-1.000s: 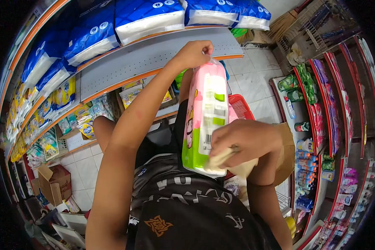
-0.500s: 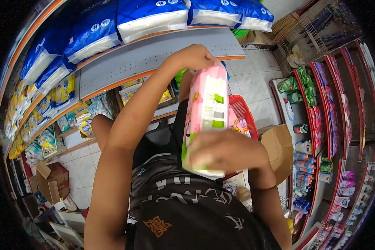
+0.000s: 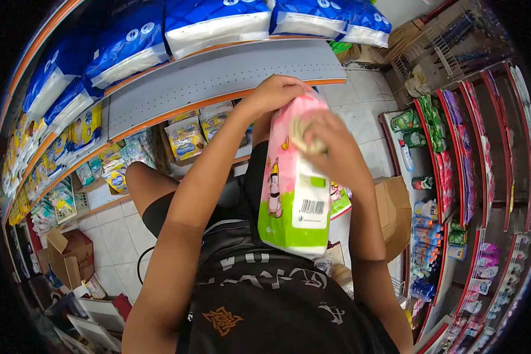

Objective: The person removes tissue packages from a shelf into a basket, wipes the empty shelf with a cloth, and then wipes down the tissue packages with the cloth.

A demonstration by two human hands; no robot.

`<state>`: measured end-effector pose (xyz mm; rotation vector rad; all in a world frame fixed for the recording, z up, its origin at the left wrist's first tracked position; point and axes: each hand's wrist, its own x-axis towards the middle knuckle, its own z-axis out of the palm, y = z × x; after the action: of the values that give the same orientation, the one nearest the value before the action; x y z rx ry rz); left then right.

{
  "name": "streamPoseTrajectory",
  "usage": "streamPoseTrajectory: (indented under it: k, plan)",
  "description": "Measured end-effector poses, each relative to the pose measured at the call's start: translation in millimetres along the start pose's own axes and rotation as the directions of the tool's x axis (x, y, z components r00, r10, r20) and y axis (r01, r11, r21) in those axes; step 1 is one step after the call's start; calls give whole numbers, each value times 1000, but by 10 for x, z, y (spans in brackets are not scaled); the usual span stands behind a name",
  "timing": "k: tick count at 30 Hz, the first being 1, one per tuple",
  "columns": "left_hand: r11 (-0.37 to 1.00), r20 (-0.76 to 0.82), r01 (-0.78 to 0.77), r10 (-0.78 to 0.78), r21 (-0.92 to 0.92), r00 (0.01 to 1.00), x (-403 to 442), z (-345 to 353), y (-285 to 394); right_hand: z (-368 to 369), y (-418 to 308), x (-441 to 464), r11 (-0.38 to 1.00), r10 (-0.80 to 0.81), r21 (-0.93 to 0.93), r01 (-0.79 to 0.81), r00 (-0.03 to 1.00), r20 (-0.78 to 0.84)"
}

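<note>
A pink, white and green plastic pack (image 3: 282, 203) stands upright between my thighs, with a barcode low on its white side panel. At its top end, my left hand (image 3: 279, 93) is closed on the pack's edge. My right hand (image 3: 330, 141) is wrapped round a crumpled beige cloth (image 3: 305, 137), which lies against the upper part of the side panel. The cloth and fingers are slightly blurred.
A grey perforated shelf (image 3: 218, 74) with an orange edge runs ahead, below blue-and-white packs (image 3: 218, 29). Yellow packets (image 3: 186, 138) lie beneath it. An open cardboard box (image 3: 71, 256) is at left, brown cardboard (image 3: 392, 218) at right, beside red-edged shelves of bottles.
My right hand has moved with the cloth from the pack's lower end to its upper part. The pack has turned slightly, showing more of its pink front. My left hand has shifted slightly down.
</note>
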<state>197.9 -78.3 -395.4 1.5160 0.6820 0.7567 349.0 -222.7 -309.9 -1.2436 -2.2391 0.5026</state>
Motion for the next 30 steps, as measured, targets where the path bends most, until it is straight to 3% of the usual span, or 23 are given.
streamPoseTrajectory:
  k: [2, 3, 4, 7, 8, 9, 10, 11, 12, 14, 15, 17, 20, 22, 23, 24, 26, 28, 29, 30]
  plan:
    - [994, -107, 49, -39, 98, 994, -74, 21, 91, -146, -146, -211, 886, -218, 463, 34, 910, 351]
    - [984, -188, 74, -43, 160, 981, -83, 28, 67, -193, -260, -273, 739, -406, 673, 9, 804, 435]
    - [984, -180, 79, -50, 158, 982, -107, 25, 46, -223, -323, -317, 552, -590, 831, -64, 675, 444]
    - [990, -169, -42, 65, 138, 984, -188, 27, 72, -278, -170, -434, 449, -577, 894, -15, 759, 303]
    - [990, -178, -43, 67, 135, 982, -253, 61, 104, -236, -12, -527, 435, -422, 900, -10, 881, 214]
    - [990, -187, -45, 70, 136, 980, -309, 96, 139, -190, -32, -615, 473, -83, 881, 15, 996, 28]
    - [989, -185, -47, 73, 138, 980, -340, 125, 155, -112, 15, -619, 377, 110, 926, 12, 992, -58]
    - [945, -250, -157, 233, 287, 940, -367, 152, 167, -34, 61, -622, 285, 298, 957, 53, 944, -141]
    - [866, -287, -247, 393, 435, 873, -402, 181, 186, 5, 123, -573, 284, 298, 957, 59, 943, -146]
    - [869, -320, -260, 410, 420, 854, -532, 260, 404, 187, 327, -529, -186, 458, 920, 345, 859, -229]
    - [874, -356, -273, 424, 402, 833, -611, 314, 535, 301, 484, -563, -236, 329, 913, 333, 911, -247]
    - [847, -251, -355, 472, 396, 845, -835, 456, 709, 392, 370, -472, -213, 378, 897, 388, 879, -290]
    - [921, 35, -218, 219, 323, 975, -1169, 726, 999, 456, 272, -403, -121, 452, 881, 456, 816, -360]
    - [862, 50, -161, 156, 481, 986, -1283, 812, 1104, 422, 186, -361, -146, 461, 851, 504, 796, -392]
    - [884, -49, -142, 183, 446, 982, -1280, 854, 1033, 367, 99, -316, -171, 491, 840, 516, 783, -381]
    - [883, -43, -145, 183, 446, 982, -1268, 839, 996, 369, 128, -314, -169, 494, 837, 520, 780, -385]
    - [947, -105, -88, 126, 309, 986, -1247, 782, 944, 349, 224, -324, -203, 397, 765, 612, 765, -507]
    - [959, -103, -143, 173, 244, 980, -1228, 751, 920, 269, 282, -389, -186, 272, 784, 593, 798, -539]
    - [980, -137, -123, 145, 155, 980, -1225, 742, 927, 172, 310, -480, 234, 404, 893, 383, 798, -448]
    - [992, -172, -106, 116, 66, 978, -1218, 729, 935, 78, 310, -508, 322, 453, 912, 255, 804, -385]
